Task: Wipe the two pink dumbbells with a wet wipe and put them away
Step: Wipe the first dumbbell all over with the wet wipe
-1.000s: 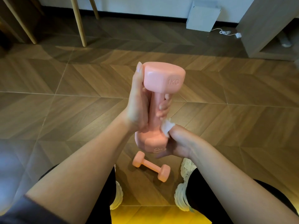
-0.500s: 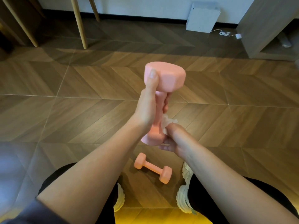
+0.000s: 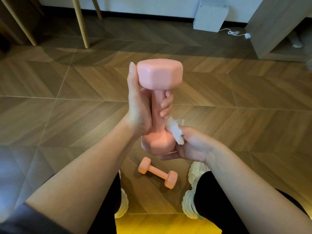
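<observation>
Below, on the brown herringbone wood floor [image 3: 236, 98], a second pink hex-ended dumbbell [image 3: 157, 173] lies on its side between the person's white sneakers [image 3: 190, 205], with pale wooden chair legs [image 3: 81, 22] and a white box [image 3: 211, 16] far off by the wall. Since half a second ago the left hand [image 3: 138, 108] has rolled outward, its thumb going from over the top head to along that head's left side. Its fingers wrap the handle of the upright pink hex-ended dumbbell [image 3: 159, 74] held in mid-air at centre, while the right hand [image 3: 192, 146] pinches a crumpled white wet wipe [image 3: 174, 130] against the handle's lower right and cups the bottom head.
</observation>
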`<state>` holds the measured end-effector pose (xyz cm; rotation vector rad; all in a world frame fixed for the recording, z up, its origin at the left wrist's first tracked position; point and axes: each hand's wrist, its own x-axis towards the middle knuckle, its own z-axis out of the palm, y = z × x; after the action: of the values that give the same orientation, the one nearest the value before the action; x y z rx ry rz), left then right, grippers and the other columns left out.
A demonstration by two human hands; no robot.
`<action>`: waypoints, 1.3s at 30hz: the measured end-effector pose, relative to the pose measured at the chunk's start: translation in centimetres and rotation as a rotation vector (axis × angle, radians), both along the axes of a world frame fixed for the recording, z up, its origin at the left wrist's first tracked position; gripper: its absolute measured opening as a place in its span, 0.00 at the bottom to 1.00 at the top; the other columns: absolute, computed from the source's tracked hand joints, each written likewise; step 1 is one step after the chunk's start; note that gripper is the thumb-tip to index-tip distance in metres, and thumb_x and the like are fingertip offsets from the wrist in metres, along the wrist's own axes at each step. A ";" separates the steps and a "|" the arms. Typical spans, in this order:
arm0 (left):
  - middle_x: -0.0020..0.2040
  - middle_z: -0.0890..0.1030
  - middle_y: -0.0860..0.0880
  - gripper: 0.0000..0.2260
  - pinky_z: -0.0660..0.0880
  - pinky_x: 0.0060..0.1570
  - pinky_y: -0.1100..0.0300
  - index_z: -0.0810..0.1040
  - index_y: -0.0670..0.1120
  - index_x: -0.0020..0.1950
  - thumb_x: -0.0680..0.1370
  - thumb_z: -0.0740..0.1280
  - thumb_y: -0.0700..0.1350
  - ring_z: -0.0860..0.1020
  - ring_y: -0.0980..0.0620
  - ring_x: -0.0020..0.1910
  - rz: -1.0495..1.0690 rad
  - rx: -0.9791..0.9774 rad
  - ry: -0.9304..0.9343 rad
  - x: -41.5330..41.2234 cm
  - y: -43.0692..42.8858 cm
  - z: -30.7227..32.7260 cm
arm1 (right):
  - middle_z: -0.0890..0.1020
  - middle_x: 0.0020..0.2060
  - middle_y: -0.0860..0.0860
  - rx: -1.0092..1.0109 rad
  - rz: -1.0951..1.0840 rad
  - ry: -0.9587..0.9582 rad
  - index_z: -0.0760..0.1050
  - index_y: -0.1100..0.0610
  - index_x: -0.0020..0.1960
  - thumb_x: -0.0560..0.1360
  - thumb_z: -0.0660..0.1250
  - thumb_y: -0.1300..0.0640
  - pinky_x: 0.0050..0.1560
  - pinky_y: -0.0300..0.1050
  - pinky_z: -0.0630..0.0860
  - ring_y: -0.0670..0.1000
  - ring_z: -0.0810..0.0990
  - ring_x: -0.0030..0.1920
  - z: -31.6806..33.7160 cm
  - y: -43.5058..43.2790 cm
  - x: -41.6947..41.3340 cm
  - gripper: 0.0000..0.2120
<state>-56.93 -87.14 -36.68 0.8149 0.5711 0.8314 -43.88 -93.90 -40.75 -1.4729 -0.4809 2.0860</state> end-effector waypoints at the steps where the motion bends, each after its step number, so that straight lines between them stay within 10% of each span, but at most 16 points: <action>1: 0.25 0.65 0.47 0.39 0.59 0.25 0.58 0.70 0.42 0.34 0.73 0.37 0.74 0.59 0.49 0.22 -0.001 -0.002 -0.005 -0.1 -0.1 0.0 | 0.83 0.51 0.57 0.000 0.005 -0.025 0.77 0.56 0.56 0.83 0.54 0.56 0.53 0.60 0.79 0.60 0.80 0.52 -0.2 0.0 -0.1 0.13; 5: 0.24 0.64 0.47 0.39 0.54 0.26 0.53 0.72 0.41 0.33 0.74 0.40 0.73 0.59 0.49 0.22 -0.017 0.018 0.037 1.1 -1.1 0.1 | 0.83 0.40 0.54 -0.020 0.047 -0.270 0.79 0.55 0.46 0.81 0.61 0.50 0.51 0.58 0.80 0.55 0.81 0.41 0.0 0.2 -1.5 0.12; 14: 0.25 0.65 0.46 0.39 0.59 0.24 0.59 0.72 0.40 0.34 0.72 0.41 0.73 0.59 0.48 0.21 -0.061 0.025 -0.024 0.5 -0.9 0.5 | 0.85 0.46 0.56 -0.026 0.029 -0.144 0.80 0.55 0.53 0.81 0.61 0.44 0.49 0.60 0.82 0.59 0.82 0.47 0.7 -0.2 -1.6 0.16; 21: 0.32 0.73 0.43 0.43 0.71 0.38 0.51 0.75 0.34 0.41 0.68 0.48 0.76 0.71 0.47 0.30 0.129 0.128 0.335 0.8 0.1 0.0 | 0.85 0.49 0.54 0.000 -0.212 -0.283 0.78 0.54 0.55 0.80 0.62 0.51 0.54 0.57 0.82 0.55 0.84 0.45 0.1 0.1 -2.0 0.10; 29: 0.27 0.67 0.46 0.39 0.55 0.29 0.54 0.77 0.38 0.51 0.73 0.45 0.71 0.62 0.51 0.26 0.068 0.058 0.166 1.5 -1.4 0.7 | 0.85 0.48 0.54 -0.051 -0.062 -0.400 0.77 0.53 0.54 0.79 0.61 0.52 0.53 0.53 0.82 0.53 0.82 0.45 -0.4 0.4 -2.7 0.08; 39: 0.28 0.66 0.47 0.37 0.61 0.31 0.55 0.69 0.43 0.36 0.75 0.41 0.75 0.62 0.49 0.26 0.085 -0.180 0.157 0.2 -0.2 0.3 | 0.80 0.34 0.48 0.560 -0.488 -0.840 0.78 0.55 0.41 0.76 0.71 0.58 0.37 0.43 0.71 0.46 0.75 0.36 0.0 0.1 0.7 0.05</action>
<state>-56.73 -87.33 -36.41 0.6985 0.8124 0.7849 -43.19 -93.76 -40.79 -1.8073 -0.8218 0.8005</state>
